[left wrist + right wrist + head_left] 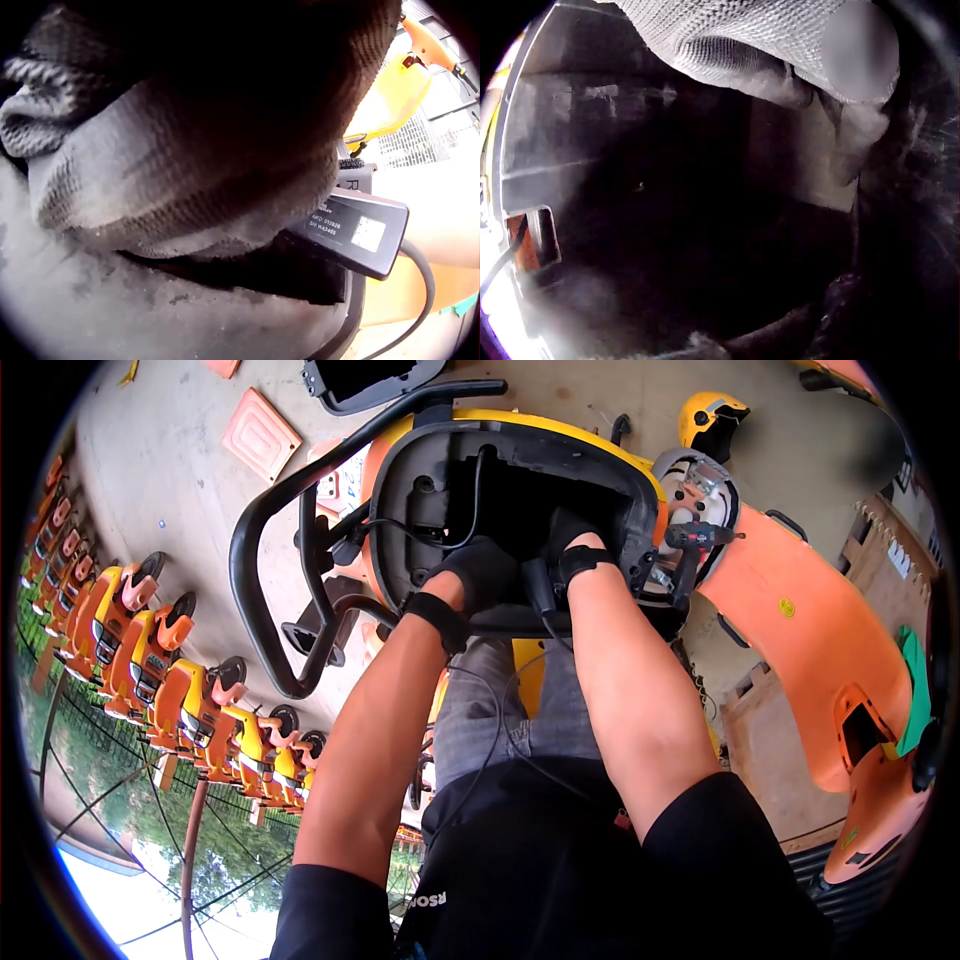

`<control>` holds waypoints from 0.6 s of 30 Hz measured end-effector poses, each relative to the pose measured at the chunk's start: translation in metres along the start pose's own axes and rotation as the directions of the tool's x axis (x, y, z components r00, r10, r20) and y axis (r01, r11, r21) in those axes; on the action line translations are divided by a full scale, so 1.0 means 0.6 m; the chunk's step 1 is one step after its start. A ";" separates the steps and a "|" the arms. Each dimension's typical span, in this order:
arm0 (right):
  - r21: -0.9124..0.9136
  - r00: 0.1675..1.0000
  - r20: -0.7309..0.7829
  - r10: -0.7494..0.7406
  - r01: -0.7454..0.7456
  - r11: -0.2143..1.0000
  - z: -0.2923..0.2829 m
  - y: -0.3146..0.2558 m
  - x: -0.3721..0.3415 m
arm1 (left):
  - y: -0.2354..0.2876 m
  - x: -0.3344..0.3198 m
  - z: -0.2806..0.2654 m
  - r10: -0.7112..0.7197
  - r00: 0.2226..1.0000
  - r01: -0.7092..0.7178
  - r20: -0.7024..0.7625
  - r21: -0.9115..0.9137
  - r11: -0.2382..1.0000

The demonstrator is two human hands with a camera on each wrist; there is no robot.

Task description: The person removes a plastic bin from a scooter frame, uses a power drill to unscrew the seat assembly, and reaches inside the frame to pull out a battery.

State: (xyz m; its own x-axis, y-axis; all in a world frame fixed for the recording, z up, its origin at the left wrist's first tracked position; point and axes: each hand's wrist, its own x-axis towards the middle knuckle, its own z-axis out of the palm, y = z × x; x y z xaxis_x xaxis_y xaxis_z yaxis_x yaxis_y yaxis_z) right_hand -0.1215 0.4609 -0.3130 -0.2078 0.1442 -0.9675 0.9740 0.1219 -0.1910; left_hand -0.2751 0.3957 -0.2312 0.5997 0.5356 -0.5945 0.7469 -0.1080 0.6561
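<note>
A black tub-shaped housing [400, 470] with a yellow outer edge holds both gloved hands within its rim. My left hand [478, 572] is at the near left part of the dark opening; up close its glove [187, 169] lies over a grey surface [97, 300], the fingers hidden. My right hand [575, 535] reaches deeper into the opening. In the right wrist view that hand [757, 45] has bent fingers beside a pale flat-sided piece [799, 154]; whether they grip it cannot be told. A black cable [482, 490] loops down inside the housing.
A black tubular bar [250, 570] curves around the left side. At right are a drill [695, 536] on a cluttered white part, a yellow helmet [705, 420] and a long orange panel [790, 630]. Orange and yellow ride-on vehicles [180, 700] line the left.
</note>
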 end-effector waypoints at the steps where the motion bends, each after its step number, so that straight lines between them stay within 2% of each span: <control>1: -0.002 1.000 0.003 0.002 -0.002 1.000 0.009 0.002 -0.001 | 0.003 -0.001 -0.008 0.018 0.998 -0.018 0.063 -0.010 1.000; 3: 0.034 0.954 -0.299 -0.014 0.025 0.999 0.023 -0.001 -0.001 | 0.000 -0.002 -0.013 0.036 0.998 -0.034 0.050 -0.033 0.999; 5: 0.036 0.969 -0.248 0.013 -0.004 0.999 0.036 0.002 0.005 | -0.001 -0.007 -0.005 0.055 0.997 -0.051 0.054 -0.064 0.997; 7: 0.119 0.995 -0.094 0.046 -0.035 0.992 0.049 0.009 0.015 | -0.002 -0.003 0.010 -0.023 1.000 0.023 0.001 -0.098 0.995; 8: 0.119 0.995 -0.092 0.046 -0.034 0.992 0.054 0.010 0.023 | -0.005 0.000 0.008 -0.025 1.000 0.025 0.001 -0.099 0.995; 11: 0.096 0.994 -0.092 0.060 -0.051 0.994 0.062 0.019 0.040 | -0.009 0.014 0.005 0.024 0.996 -0.020 0.080 -0.058 0.998; 13: 0.007 0.996 0.050 0.078 -0.078 0.997 0.063 0.015 0.048 | -0.013 0.014 0.005 0.017 0.994 -0.010 0.110 -0.063 0.998; 14: 0.007 0.995 0.057 0.078 -0.078 0.997 0.094 0.027 0.081 | -0.014 0.014 0.007 0.015 0.993 -0.008 0.115 -0.067 0.998; 16: 0.142 0.994 0.082 0.066 -0.077 0.987 0.179 0.059 0.166 | -0.018 0.013 0.009 0.014 0.998 -0.005 0.068 -0.125 0.992; 17: 0.143 0.994 0.083 0.066 -0.078 0.987 0.167 0.055 0.158 | -0.018 0.014 0.009 0.014 0.998 -0.005 0.069 -0.126 0.992; 18: 0.236 0.979 0.159 0.129 -0.164 0.958 0.116 0.029 0.116 | -0.016 0.016 0.009 -0.003 0.997 0.011 0.082 -0.096 0.995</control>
State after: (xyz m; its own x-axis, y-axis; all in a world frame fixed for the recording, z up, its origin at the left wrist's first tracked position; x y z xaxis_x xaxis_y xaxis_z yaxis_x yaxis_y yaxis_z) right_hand -0.1124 0.4049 -0.3954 -0.0638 0.0003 -0.9980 0.9883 -0.1386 -0.0632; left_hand -0.2751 0.3975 -0.2454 0.6193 0.4651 -0.6325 0.7221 -0.0211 0.6915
